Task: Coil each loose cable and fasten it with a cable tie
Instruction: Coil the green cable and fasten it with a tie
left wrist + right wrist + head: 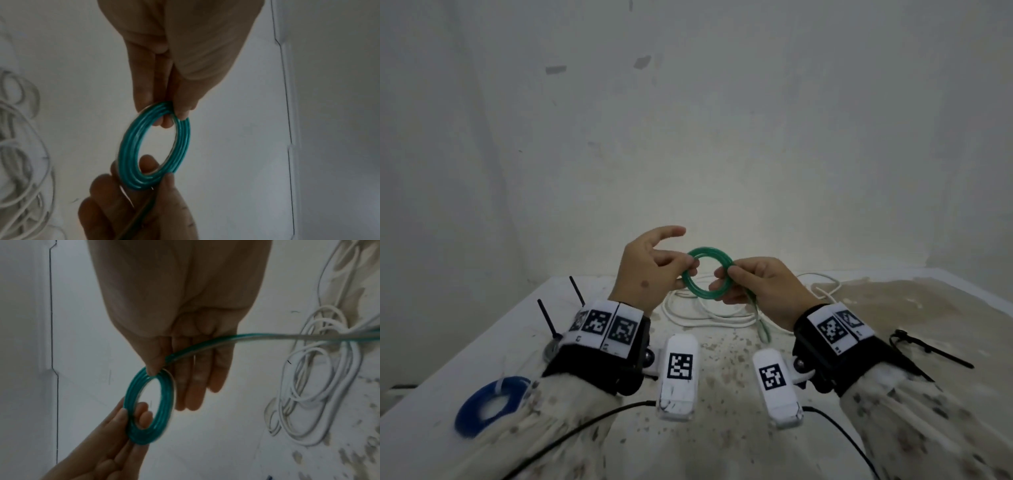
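Observation:
A green cable wound into a small coil (693, 291) is held up in the air above the table between both hands. My left hand (686, 273) pinches the coil's left side between thumb and a finger, index finger stretched out above. My right hand (722, 282) pinches the right side. The cable's loose tail (763, 327) hangs from there to the table. In the left wrist view the left hand (172, 112) pinches the top of the coil (127, 146). In the right wrist view the right hand (158, 369) holds the coil (166, 402), and the tail (267, 337) runs off right.
A loose white cable (709, 317) lies tangled on the stained white table (722, 363) under the hands. A blue coil (482, 407) fastened with a white tie lies at the near left. Black cable ties (928, 347) lie at the right. Two black antennas (548, 318) stand at the left.

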